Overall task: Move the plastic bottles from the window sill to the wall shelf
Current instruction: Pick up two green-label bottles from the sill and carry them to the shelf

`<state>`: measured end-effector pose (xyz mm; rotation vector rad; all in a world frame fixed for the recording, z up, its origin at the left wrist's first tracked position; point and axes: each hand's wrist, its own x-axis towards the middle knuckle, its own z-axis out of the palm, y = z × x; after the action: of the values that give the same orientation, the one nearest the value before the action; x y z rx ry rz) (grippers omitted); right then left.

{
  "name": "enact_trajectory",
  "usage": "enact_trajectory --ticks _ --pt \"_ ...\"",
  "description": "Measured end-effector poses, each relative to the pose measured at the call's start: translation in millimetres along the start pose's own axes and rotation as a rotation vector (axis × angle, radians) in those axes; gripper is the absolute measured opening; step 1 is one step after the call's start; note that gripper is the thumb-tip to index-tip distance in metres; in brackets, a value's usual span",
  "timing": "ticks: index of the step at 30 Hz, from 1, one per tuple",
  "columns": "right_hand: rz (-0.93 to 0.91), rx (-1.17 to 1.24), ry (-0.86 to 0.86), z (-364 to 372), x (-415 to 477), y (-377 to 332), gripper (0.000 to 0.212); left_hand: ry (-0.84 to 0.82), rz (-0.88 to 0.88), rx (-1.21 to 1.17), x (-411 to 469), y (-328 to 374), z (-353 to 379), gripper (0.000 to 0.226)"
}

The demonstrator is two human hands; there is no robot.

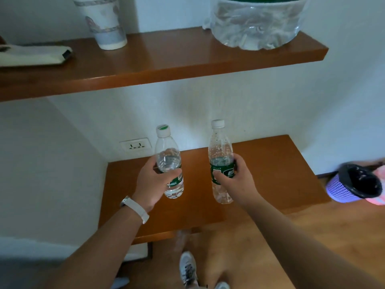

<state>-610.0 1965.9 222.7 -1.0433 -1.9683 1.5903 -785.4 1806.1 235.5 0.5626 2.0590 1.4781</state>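
My left hand [153, 181] grips a short clear plastic bottle [168, 157] with a white and green cap and a green label, part full of water. My right hand [237, 180] grips a taller clear bottle [220, 147] with a white cap and a green label; droplets cling inside it. Both bottles are upright in the air above the lower wooden shelf [270, 176]. The upper wooden wall shelf [166, 63] runs across the wall above them.
On the upper shelf stand a paper cup [106, 28], a folded pale cloth [35, 56] and a large clear water jug [258, 24]. A wall socket [136, 145] sits left of the bottles. A purple basket with a black liner [352, 187] stands on the wooden floor at right.
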Motion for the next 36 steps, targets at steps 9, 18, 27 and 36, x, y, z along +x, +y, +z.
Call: enact_trajectory --ticks 9,18,27,36 --pt "0.041 -0.094 0.040 42.4 56.4 -7.6 0.064 0.003 -0.005 0.010 67.8 -34.0 -24.2 0.052" --pt "0.074 -0.142 0.004 79.8 100.8 6.8 0.069 0.095 -0.009 0.105 109.5 -54.7 -28.4 0.061" --pt "0.061 -0.202 -0.080 103.6 151.7 34.1 0.054 0.152 -0.029 0.167 142.9 -80.1 -16.1 0.057" --pt "-0.008 -0.207 -0.069 118.1 189.7 53.7 0.060 0.192 -0.011 0.192 176.2 -99.0 2.8 0.058"
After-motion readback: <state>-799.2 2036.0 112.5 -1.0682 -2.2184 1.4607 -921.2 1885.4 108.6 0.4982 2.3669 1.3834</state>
